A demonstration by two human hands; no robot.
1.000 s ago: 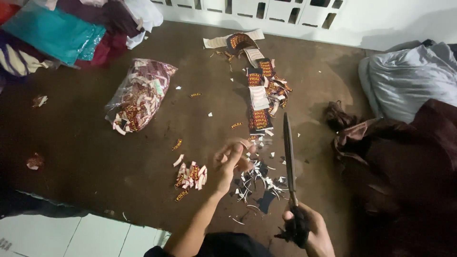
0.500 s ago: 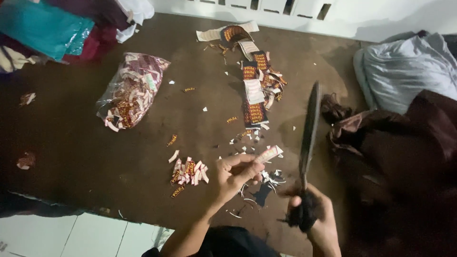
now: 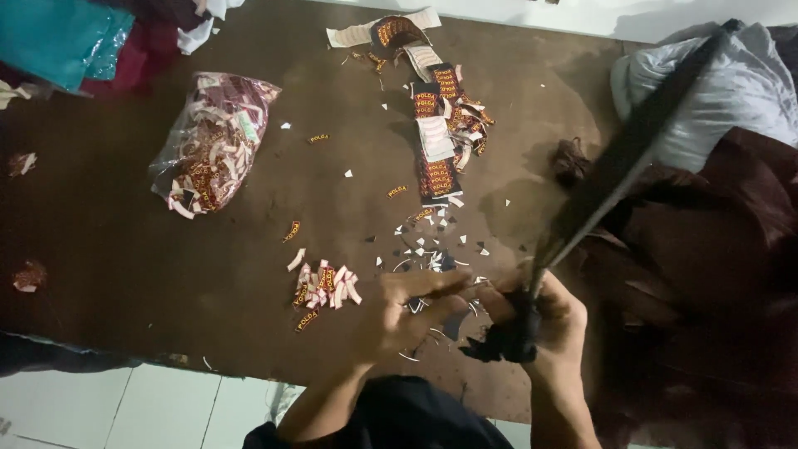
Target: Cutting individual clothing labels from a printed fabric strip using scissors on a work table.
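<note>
Surface: dark brown mat (image 3: 166, 249) laid on a floor of pale tiles (image 3: 125, 407), white wall base along the far edge; dim light.

Blade (image 3: 632, 150): long, dark, flat, motion-blurred. Long axis runs diagonally, handle end low near the picture's centre-right, tip pointing up and away to the far right, over the grey cloth bundle (image 3: 731, 83).

Right hand (image 3: 540, 320): fist closed round the dark handle at the blade's lower end.

Left hand (image 3: 407, 312): just beside the right, fingers curled loosely with the tips toward the handle; blurred, and whether it pinches anything cannot be told.

Cut label pieces (image 3: 324, 287): small heap of red-and-white strips on the mat, just left of the left hand.

White scraps (image 3: 428, 249): scattered on the mat just beyond both hands.

Uncut label strip (image 3: 436, 141): long printed band lying lengthwise away from the person, at the mat's far middle.

Clear plastic bag (image 3: 212, 141): filled with label pieces, far left.

Dark maroon fabric (image 3: 715, 274): heaped at the right edge.

Teal and red cloths (image 3: 66, 37): far left corner.
</note>
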